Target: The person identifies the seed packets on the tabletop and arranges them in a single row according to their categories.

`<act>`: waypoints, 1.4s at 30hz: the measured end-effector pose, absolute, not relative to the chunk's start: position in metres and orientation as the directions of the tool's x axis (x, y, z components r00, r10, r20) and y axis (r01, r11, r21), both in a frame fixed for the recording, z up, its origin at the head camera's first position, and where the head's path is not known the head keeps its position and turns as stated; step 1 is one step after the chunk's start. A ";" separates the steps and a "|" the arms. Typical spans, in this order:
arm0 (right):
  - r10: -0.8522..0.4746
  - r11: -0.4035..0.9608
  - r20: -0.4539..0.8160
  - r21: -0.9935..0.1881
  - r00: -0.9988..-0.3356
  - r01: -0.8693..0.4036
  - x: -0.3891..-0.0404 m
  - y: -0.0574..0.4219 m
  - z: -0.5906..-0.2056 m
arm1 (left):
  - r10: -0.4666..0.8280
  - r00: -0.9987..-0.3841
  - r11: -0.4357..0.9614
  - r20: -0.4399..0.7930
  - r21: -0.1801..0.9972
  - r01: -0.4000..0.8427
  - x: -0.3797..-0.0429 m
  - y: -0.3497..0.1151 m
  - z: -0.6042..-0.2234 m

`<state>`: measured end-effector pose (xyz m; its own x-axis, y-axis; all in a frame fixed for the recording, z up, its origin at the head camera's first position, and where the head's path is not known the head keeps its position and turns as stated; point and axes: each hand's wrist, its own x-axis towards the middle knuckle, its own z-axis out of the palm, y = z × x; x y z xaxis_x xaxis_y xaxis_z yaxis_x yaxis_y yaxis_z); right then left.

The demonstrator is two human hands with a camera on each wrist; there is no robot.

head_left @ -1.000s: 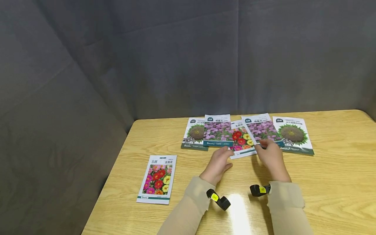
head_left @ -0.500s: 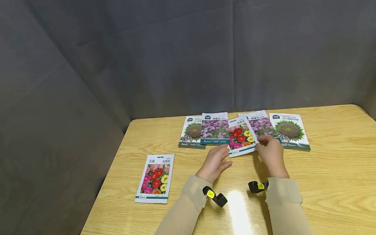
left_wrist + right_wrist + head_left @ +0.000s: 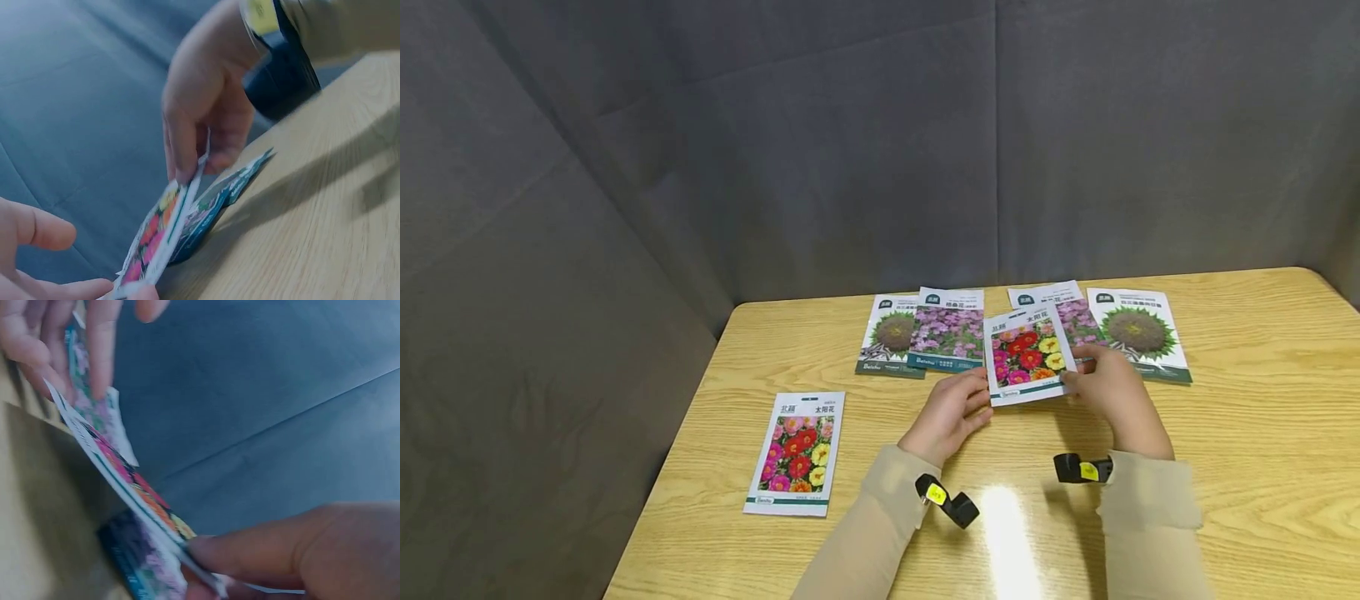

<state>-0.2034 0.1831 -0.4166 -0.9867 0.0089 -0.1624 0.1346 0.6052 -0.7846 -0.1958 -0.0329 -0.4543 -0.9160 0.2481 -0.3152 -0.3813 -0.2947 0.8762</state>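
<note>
A seed packet with red, yellow and pink flowers [image 3: 1028, 358] is raised off the table, tilted, over a purple-flower packet. My right hand [image 3: 1116, 400] pinches its lower right corner between thumb and fingers, as the right wrist view also shows. On the other side, my left hand [image 3: 947, 417] has its fingertips at the packet's lower left corner, the thumb [image 3: 47, 230] held apart from it. Behind lies the purple-flower packet [image 3: 1078, 321], partly covered. A matching red-and-yellow flower packet [image 3: 797, 454] lies alone on the left of the table.
Another purple-flower packet [image 3: 947, 329] overlaps a sunflower packet [image 3: 887, 337] at the back left. A second sunflower packet [image 3: 1138, 333] lies at the back right. The wooden table [image 3: 1262, 467] ends at a dark grey cloth [image 3: 865, 150].
My right hand has drawn the red-and-yellow flower packet out from under the purple-flower one, lifted it and moved right with it. My left fingers have come to its left corner.
</note>
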 end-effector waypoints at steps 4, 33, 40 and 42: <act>-0.009 0.626 -0.163 -0.771 -0.987 0.122 -0.197 0.186 -0.406 | 0.234 -0.919 -0.260 -0.317 0.890 -0.374 -0.196 -0.035 -0.453; -0.308 0.376 -0.195 -0.924 -0.931 0.069 -0.189 0.165 -0.395 | 0.163 -0.987 0.259 0.005 0.965 0.048 -0.194 -0.098 -0.392; -0.357 0.284 -0.190 -0.955 -0.914 0.088 -0.191 0.155 -0.395 | 0.170 -0.984 0.360 -0.045 0.933 0.019 -0.192 -0.110 -0.387; -0.365 0.284 -0.191 -0.955 -0.911 0.086 -0.191 0.152 -0.396 | 0.189 -0.979 0.391 -0.077 0.921 0.003 -0.191 -0.113 -0.387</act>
